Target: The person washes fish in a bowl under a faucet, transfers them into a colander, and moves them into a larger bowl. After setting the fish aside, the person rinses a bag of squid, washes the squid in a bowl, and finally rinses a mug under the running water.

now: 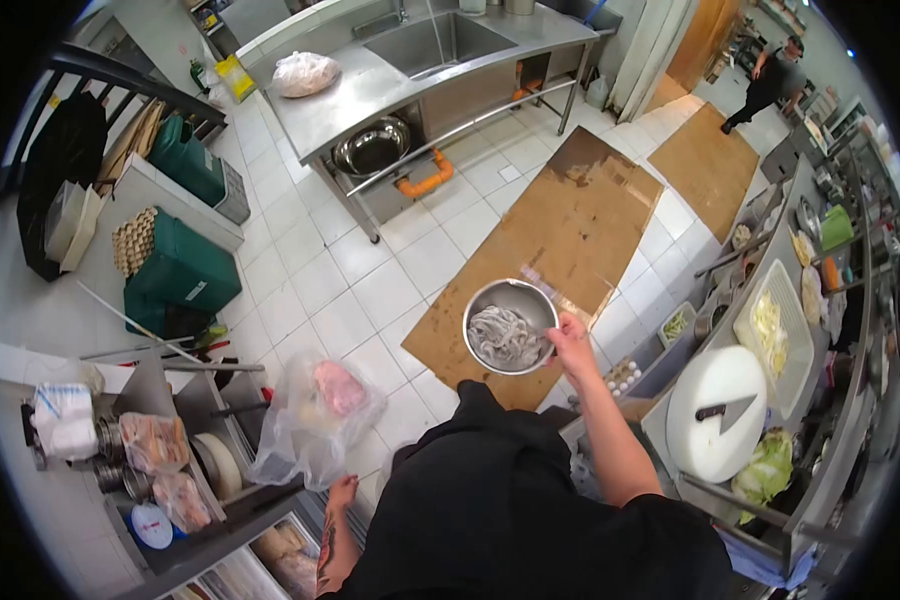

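Note:
My right hand [570, 347] grips the rim of a round metal bowl [480, 297], which is held out over the cardboard on the floor. Greyish, stringy food [504, 336] lies inside the bowl. Low on the left, my left hand [343, 492] is closed beside the lower edge of a clear plastic bag [305, 425] with pink meat [339, 388] in it. Whether its fingers pinch the bag or something else is too small to tell. An open drawer of packed food [285, 553] is next to my left forearm.
A steel sink counter [345, 92] stands ahead, holding a bagged item [305, 75]. Cardboard [570, 225] covers part of the tiled floor. On the right counter are a white cutting board [705, 445] and a knife [733, 412]. A person [770, 85] stands at the back right.

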